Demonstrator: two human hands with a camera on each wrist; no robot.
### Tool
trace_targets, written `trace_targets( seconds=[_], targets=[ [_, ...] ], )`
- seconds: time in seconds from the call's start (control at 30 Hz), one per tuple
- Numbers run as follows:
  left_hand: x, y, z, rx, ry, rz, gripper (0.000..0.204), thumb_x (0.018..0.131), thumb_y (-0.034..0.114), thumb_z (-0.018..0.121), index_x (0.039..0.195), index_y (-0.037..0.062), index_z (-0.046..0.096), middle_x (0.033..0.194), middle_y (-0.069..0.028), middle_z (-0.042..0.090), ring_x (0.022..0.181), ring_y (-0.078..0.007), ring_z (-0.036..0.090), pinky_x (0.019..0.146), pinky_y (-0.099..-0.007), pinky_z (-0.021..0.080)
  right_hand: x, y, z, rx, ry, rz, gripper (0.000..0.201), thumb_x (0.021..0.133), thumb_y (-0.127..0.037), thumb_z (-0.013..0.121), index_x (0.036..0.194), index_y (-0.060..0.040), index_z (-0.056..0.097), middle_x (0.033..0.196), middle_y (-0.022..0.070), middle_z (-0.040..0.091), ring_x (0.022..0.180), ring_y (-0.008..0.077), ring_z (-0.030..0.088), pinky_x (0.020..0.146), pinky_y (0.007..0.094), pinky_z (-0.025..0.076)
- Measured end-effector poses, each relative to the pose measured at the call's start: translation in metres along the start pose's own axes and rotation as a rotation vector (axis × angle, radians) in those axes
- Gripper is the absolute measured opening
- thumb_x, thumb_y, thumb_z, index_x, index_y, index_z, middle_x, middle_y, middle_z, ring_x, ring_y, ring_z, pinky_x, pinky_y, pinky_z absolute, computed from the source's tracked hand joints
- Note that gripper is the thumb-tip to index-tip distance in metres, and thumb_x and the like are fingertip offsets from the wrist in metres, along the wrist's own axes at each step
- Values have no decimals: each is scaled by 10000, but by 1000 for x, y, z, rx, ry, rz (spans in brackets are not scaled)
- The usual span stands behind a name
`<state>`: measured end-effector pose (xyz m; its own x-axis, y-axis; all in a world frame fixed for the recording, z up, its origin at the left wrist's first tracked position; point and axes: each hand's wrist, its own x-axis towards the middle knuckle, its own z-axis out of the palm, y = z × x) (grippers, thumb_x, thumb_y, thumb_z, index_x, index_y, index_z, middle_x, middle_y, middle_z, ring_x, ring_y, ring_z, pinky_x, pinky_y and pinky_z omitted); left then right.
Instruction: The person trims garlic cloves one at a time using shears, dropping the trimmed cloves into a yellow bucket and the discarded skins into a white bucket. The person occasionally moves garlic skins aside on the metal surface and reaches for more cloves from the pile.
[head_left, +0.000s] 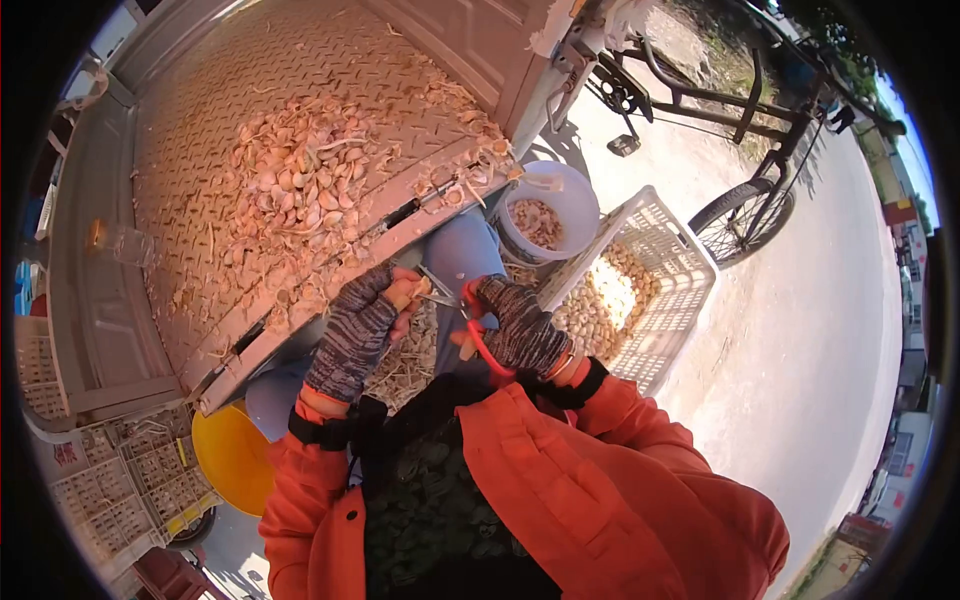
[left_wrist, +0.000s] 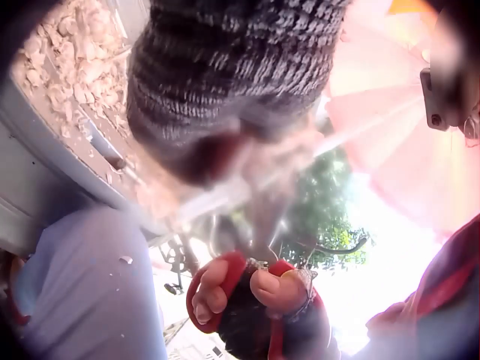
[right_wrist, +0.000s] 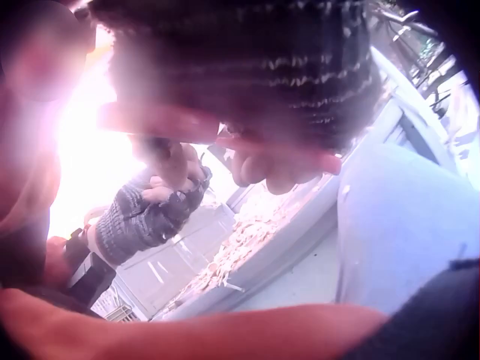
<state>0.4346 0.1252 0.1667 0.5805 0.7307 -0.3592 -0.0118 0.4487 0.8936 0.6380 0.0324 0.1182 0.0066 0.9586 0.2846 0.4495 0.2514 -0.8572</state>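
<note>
Left grip [head_left: 362, 322] pinching garlic [head_left: 425, 287], scissors [head_left: 483, 345] in right grip [head_left: 522, 325]

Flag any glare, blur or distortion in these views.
Head view: fisheye curvature, black corners, sun glare on the garlic in the crate; left wrist view: fingers of the left hand smeared, sky blown out; right wrist view: white flare at left, right hand dark and soft.

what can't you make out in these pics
- The small piece in the left hand: head view, too small and partly covered by fingers.
- The blade tips of the red-handled scissors: left wrist view, blurred.
- Part of the yellow container: head view, hidden behind the leg and sleeve.
- The rest of the pink canopy: left wrist view, cut off by the edge.
</note>
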Motion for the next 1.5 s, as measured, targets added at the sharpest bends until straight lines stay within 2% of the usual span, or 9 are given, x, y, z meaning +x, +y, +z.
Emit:
trace_targets(
  seconds=[0.13,0.23,0.33,0.6,0.67,0.8,0.9,1.13,1.5],
  targets=[
    [77,6,94,355,-6,422,186,870,202,606,952,38,642,740,3,574,576,-60,483,534,-216,395,-66,22,-60,669,495,783,171,778,-4,620,929,-18,542,879,51,577,779,140,584,703,278,505],
    [146,-27,143,637,-18,765,166,853,145,618,985,47,642,796,-39,626,658,-106,536,616,-248,451,-98,33,-63,688,431,792,82,843,-61,580,907,-22,547,839,35,570,777,133,588,701,254,492],
    [202,-73,140,424,92,440,288,836,227,609,1039,23,603,961,-212,636,846,-320,627,787,-374,481,-92,26,-60,477,279,791,89,871,-114,573,892,-31,549,828,20,559,734,139,580,661,243,489],
    [-44,23,-35,441,705,528,233,947,162,446,1053,37,610,729,23,485,641,-65,429,600,-218,366,-17,37,-19,796,70,902,260,751,-4,671,974,-48,545,920,52,550,756,162,575,695,265,518],
    [-113,-2,-103,297,1093,529,233,932,154,468,1089,30,589,700,53,433,599,-30,363,541,-182,287,23,21,4,243,-266,291,335,728,-13,715,1008,-26,532,952,77,568,786,160,586,698,274,520],
    [-228,-77,-218,944,1640,356,250,934,158,449,1110,42,583,913,-68,584,828,-158,532,765,-287,417,83,8,64,262,-342,137,350,712,-29,746,995,-4,541,926,63,585,756,132,567,666,268,497],
    [-264,-182,-274,1511,1591,-584,257,900,127,481,1124,50,580,1075,-127,586,956,-284,555,878,-328,416,115,-16,94,227,-374,59,284,719,-17,737,937,-12,555,878,36,579,701,104,536,638,253,476],
    [-106,8,-204,1037,1051,650,236,796,48,623,1030,58,650,963,-130,626,951,-292,584,837,-365,451,120,-21,133,172,-405,265,293,713,-53,761,921,-11,559,741,13,576,678,106,558,615,248,475],
    [21,25,-231,1396,723,347,239,785,81,597,1018,31,614,990,-119,628,830,-261,619,729,-348,509,121,-8,123,218,-416,324,279,721,-49,750,927,11,572,790,60,599,684,122,579,609,249,490]
  ],
)
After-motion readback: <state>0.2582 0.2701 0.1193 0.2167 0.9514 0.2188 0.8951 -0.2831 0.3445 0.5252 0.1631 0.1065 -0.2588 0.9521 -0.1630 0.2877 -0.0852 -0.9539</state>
